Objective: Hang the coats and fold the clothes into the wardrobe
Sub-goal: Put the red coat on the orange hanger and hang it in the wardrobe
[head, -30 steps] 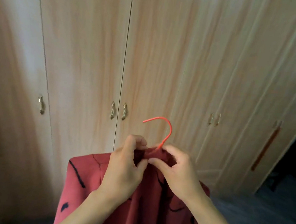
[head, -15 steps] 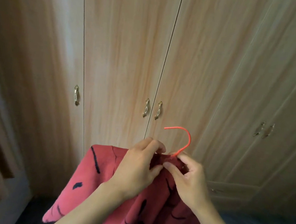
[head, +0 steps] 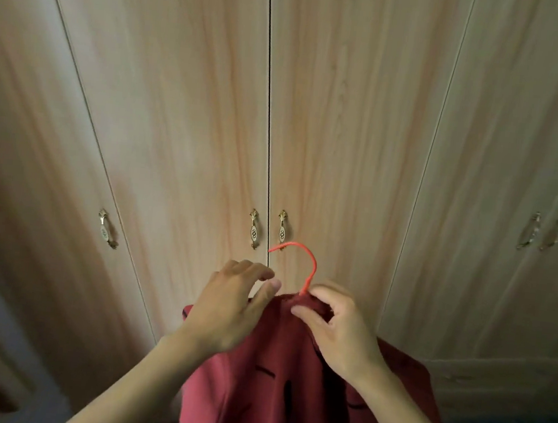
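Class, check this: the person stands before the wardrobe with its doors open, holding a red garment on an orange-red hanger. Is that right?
Not quite. In the head view the wardrobe doors are shut. The rest stands: the red garment hangs on the orange-red hanger, held by the hands.

Head view looks forward, slightly down; close to shut wardrobe doors (head: 192,105).

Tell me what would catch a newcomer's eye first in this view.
The red garment with black marks at bottom centre stands out first, its collar gripped by the right hand just below the bright orange hanger hook. The left hand rests on the garment's left shoulder with fingers loosely spread. Behind them, the closed wooden wardrobe doors fill the view, with ornate brass handles at the centre seam.
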The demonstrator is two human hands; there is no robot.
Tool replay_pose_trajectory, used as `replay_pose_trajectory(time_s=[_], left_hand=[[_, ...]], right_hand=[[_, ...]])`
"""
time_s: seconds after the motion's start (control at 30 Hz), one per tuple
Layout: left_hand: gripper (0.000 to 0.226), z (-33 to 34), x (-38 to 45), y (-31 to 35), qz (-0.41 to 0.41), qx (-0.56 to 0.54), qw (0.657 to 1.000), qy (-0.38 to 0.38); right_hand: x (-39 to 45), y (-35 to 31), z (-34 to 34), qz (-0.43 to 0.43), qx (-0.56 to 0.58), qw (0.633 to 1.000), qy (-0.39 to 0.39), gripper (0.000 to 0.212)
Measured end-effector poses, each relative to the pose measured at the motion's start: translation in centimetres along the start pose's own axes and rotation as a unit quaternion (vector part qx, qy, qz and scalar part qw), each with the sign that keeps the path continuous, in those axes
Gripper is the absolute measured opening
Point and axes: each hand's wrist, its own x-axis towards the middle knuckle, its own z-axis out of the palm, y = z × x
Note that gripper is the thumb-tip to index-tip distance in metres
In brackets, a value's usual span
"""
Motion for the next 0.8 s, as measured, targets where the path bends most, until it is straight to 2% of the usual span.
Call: replay_pose_trajectory(time_s=[0.07,0.23,0.4,0.53,0.67,0.8], left_hand=[[0.064,0.7,2.0,-1.3,-0.047,-0.001,0.999,-0.009],[0.069,3.0,8.5,-4.7,-0.118,-0.03,0.992,-0.024],[0.046,6.0,13.7,-8.8,-0.184,-0.066,0.981,-0.012],[0.051,7.9,16.9,-11.5,-0.199,-0.066,0.978,-0.023],[0.066,9.8,19.8,-13.9,-0.239,-0.112,0.963,-0.051],[0.06,11.3,21.4,-14.8,-0.243,-0.141,0.958,-0.061]], right_hand=[[0.8,1.3,-0.5,0.0,-0.01,1.0,-0.004,0.014],[3.4,4.6,-1.5,0.004,-0.035,0.999,0.0,0.01],[6.6,7.4,-1.2,0.023,-0.055,0.998,0.013,0.015],[9.6,9.1,-0.1,0.043,-0.055,0.998,0.011,0.015],[11.6,10.6,0.8,0.062,-0.068,0.996,0.011,0.016],[12.1,11.7,1.0,0.072,-0.069,0.995,0.021,0.016]])
